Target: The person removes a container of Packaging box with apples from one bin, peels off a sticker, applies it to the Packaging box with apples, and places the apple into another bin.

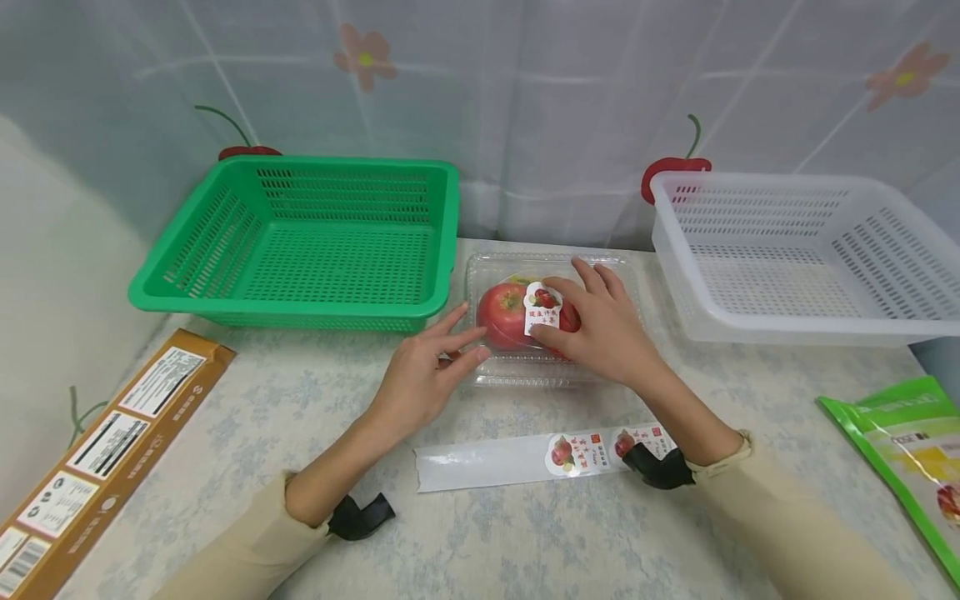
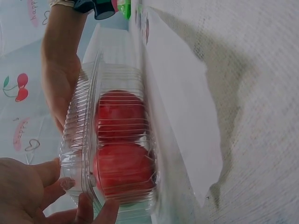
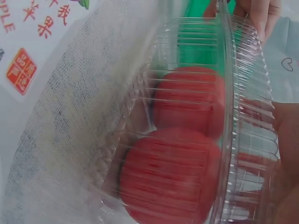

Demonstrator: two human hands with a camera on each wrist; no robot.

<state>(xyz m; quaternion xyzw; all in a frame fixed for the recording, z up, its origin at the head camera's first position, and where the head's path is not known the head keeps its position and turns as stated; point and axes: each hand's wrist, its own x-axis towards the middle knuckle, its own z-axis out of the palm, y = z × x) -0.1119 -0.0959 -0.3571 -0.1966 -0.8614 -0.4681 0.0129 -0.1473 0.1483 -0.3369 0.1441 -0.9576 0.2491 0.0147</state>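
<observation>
A clear plastic clamshell box stands closed in the middle of the table, with two red apples visible inside. Over its lid, my right hand holds a white label printed with an apple and red characters, thumb at the lower edge and index finger at the upper. Whether the label is stuck down cannot be told. My left hand touches the box's left side with fingers extended. From the left wrist view, the fingertips lie along the box's rim. The right wrist view shows the apples through the ribbed wall.
A strip of label backing bearing apple labels lies in front of the box. Behind left is a green basket; behind right, a white basket. A long brown carton lies left, a green packet right.
</observation>
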